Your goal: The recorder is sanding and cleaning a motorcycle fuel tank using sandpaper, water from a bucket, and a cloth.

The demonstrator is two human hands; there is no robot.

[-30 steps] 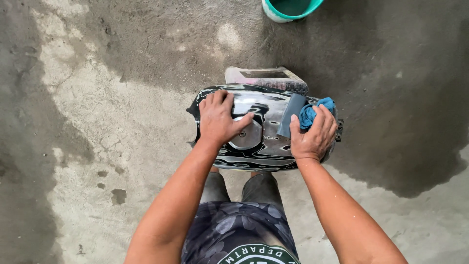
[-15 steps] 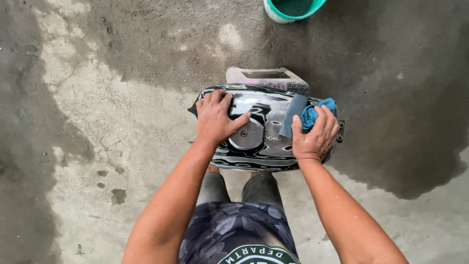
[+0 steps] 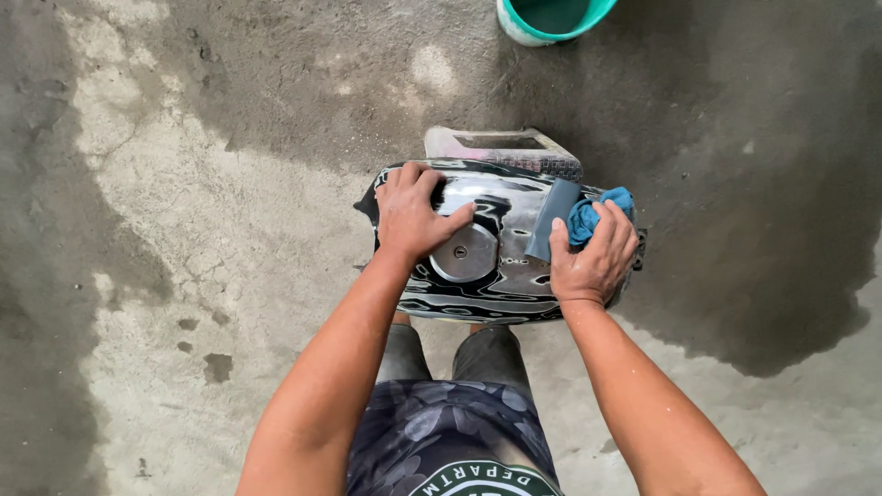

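Observation:
A glossy black and silver motorcycle fuel tank (image 3: 501,280) rests in front of my knees, with a round metal filler cap (image 3: 464,253) near its middle. My left hand (image 3: 413,213) lies spread on the tank's left part, thumb touching the cap's edge. My right hand (image 3: 595,260) grips a grey sheet of sandpaper (image 3: 554,213) together with a blue cloth (image 3: 593,213), pressed to the tank's right side.
A worn pinkish-grey block or container (image 3: 501,147) sits under the tank's far side. A teal bucket (image 3: 551,18) stands at the top edge. The concrete floor (image 3: 184,230) is dry at left and dark wet at right.
Both hands stay on the tank; the right hand with sandpaper and cloth has shifted only slightly. Nothing was picked up or let go.

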